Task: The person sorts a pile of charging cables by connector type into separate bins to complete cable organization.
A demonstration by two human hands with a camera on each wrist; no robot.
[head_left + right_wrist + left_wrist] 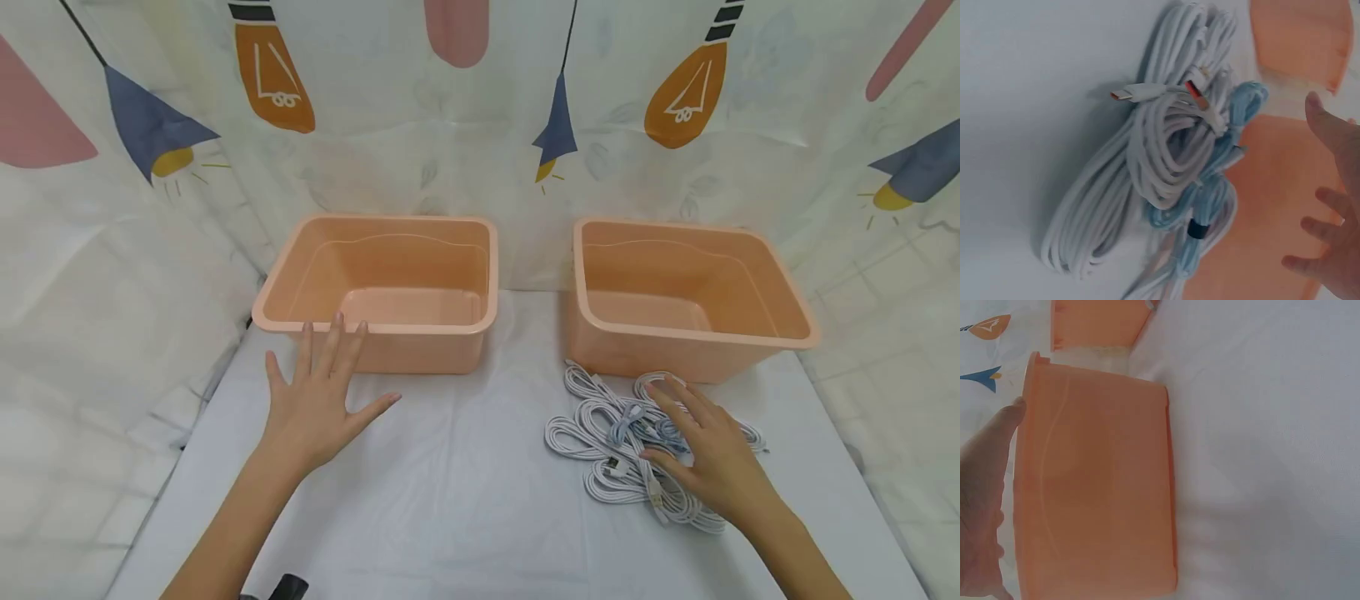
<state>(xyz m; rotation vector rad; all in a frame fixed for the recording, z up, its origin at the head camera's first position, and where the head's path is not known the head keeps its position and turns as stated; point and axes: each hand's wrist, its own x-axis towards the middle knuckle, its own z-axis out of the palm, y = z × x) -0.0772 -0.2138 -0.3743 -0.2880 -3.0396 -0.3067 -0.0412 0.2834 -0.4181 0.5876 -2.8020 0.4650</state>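
Observation:
My left hand (315, 408), fingers spread, hovers in front of the left peach plastic tub (412, 350), its fingertips overlapping the tub's front rim in the head view. My right hand (708, 450) reaches over a pile of coiled cables with its fingers slightly bent and nothing gripped. Most of the bundles are white cables (577, 437); a light blue cable (1210, 187) lies among them. White USB plugs (1138, 92) stick out of the coils in the right wrist view. Part of the pile is hidden under my right hand.
The right peach tub (675, 354) stands just behind the cables. Both tubs show bare floors inside. A white cloth (480, 500) covers the table, and a patterned curtain (480, 150) hangs behind. A small black object (288, 587) sits at the near edge, beside my left forearm.

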